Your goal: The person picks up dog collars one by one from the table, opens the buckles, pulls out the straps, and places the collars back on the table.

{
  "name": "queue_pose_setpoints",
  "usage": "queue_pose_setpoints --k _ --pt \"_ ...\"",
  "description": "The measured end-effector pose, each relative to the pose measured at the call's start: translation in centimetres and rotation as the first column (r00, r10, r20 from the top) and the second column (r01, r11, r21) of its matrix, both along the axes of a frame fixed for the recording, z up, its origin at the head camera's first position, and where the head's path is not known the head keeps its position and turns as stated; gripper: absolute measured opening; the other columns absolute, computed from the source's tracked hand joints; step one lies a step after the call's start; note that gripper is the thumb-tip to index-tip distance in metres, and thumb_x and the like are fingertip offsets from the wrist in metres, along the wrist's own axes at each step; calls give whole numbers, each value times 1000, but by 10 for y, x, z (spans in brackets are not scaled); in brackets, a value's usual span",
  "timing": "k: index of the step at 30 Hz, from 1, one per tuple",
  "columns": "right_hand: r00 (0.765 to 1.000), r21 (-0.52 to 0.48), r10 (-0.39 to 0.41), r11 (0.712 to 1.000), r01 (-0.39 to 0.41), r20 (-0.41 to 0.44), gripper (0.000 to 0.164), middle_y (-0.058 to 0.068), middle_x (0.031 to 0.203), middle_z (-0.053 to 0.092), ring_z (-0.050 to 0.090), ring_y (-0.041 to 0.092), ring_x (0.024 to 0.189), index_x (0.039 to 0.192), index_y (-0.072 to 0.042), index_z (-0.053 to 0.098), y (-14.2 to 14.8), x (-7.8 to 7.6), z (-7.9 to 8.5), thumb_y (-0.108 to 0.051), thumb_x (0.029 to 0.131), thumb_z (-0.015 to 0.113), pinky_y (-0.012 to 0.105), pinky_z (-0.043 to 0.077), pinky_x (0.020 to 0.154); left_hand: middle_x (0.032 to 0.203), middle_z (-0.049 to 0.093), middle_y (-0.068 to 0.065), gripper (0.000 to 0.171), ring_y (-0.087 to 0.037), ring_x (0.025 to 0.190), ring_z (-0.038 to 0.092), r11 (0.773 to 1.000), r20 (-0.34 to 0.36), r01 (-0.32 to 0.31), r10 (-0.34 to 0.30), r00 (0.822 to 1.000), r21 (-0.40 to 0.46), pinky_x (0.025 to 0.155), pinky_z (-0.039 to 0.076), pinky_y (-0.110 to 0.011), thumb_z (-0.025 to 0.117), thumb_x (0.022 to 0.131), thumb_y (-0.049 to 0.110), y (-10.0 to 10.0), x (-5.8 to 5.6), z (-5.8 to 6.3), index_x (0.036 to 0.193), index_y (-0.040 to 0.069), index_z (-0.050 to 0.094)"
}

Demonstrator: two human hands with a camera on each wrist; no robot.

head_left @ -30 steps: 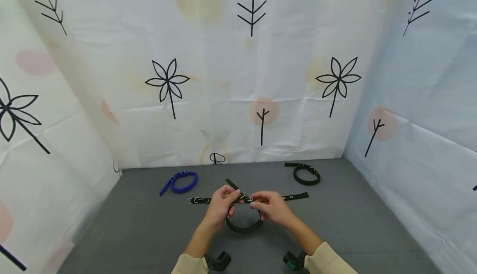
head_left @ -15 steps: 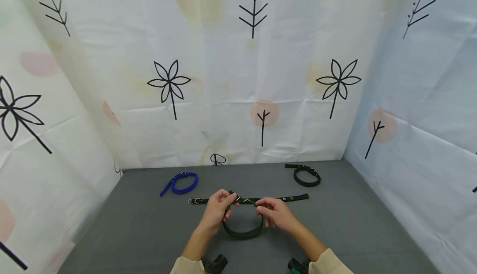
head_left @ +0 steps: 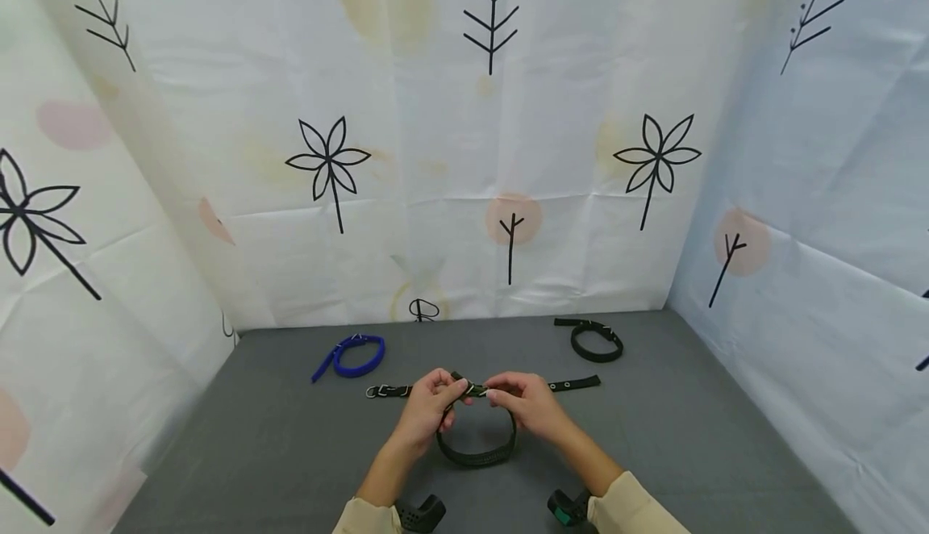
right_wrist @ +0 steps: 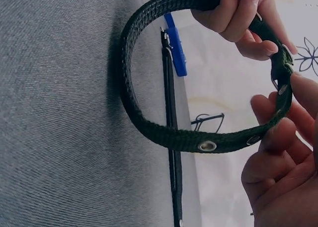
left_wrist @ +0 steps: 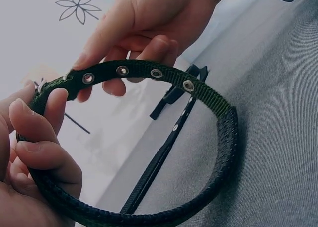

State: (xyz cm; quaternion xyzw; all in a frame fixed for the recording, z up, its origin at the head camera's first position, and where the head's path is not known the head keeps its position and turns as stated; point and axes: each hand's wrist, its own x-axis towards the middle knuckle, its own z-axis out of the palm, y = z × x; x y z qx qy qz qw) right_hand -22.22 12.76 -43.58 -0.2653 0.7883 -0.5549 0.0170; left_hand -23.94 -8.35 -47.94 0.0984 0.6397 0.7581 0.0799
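Observation:
A dark green collar (head_left: 475, 460) with metal eyelets is bent into a loop between both hands, its far side hanging low toward the table. My left hand (head_left: 428, 409) pinches it near the buckle end, fingers curled round the strap. On the other side of the buckle, my right hand (head_left: 533, 405) pinches the eyeleted part between thumb and fingers. In the left wrist view several eyelets of the collar (left_wrist: 156, 73) show along its upper curve. The right wrist view has the strap passing through the buckle (right_wrist: 285, 55), partly covered by fingers.
Behind the hands a straight black collar (head_left: 576, 385) lies across the grey table (head_left: 254, 453). A coiled blue collar (head_left: 359, 356) is at the back left, a coiled black one (head_left: 597, 343) at the back right. Patterned white cloth (head_left: 435, 235) walls the table's back and sides.
The strap end that stood up at an angle between the hands now lies flatter through the buckle. My right hand moved slightly away, then back close to the left.

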Motion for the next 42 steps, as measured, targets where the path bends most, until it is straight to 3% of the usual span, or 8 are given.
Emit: queue_pose_setpoints --k 3,11,19,24,31,36,42 --pt "1000 2 12 1000 -12 -6 17 18 82 65 42 5 48 108 8 66 0 -1 0 -2 95 60 23 39 43 77 69 -9 24 -8 39 43 1000 -3 -2 2 1000 23 38 35 -20 67 93 18 0 1 1 87 4 49" --pt "994 -6 106 994 -106 -4 20 11 77 60 37 5 48 113 4 67 14 -20 -24 -6 97 58 22 36 42 78 69 -8 20 -9 43 49 998 -49 28 -26 998 52 42 40 -21 67 93 13 -6 2 3 91 2 51" --pt "977 3 172 985 -173 125 28 8 78 58 35 5 48 121 2 63 38 -24 -23 -14 99 57 21 34 45 81 69 -10 12 -11 50 55 996 -99 47 -39 994 70 48 47 -24 63 95 7 -23 -1 4 94 2 53" --pt "968 -59 155 987 -146 195 31 20 82 59 39 7 50 124 7 58 53 -22 -22 -15 101 54 23 35 47 90 67 -11 30 -17 64 63 999 -136 -38 40 990 17 62 55 -33 66 92 5 -41 -4 8 115 -7 50" --pt "977 -192 17 981 24 213 33 23 91 65 60 20 63 107 16 53 66 -19 -27 -17 101 55 29 47 53 100 64 -18 38 -27 78 66 983 -218 -185 181 959 2 73 56 -40 67 89 -3 -63 -3 10 124 1 54" --pt "965 -309 -140 929 205 220 30 16 79 67 63 19 62 93 14 56 72 -16 -31 -14 99 58 31 51 54 104 60 -18 44 -28 80 66 957 -255 -288 289 923 43 71 56 -40 65 90 -5 -75 0 11 131 3 51" --pt "902 -467 -296 779 418 315 9 4 69 63 58 13 56 90 3 60 77 -14 -34 -4 94 63 27 49 53 106 60 -17 55 -21 81 67 914 -273 -394 405 873 96 72 55 -30 61 90 -11 -86 2 13 140 6 45"
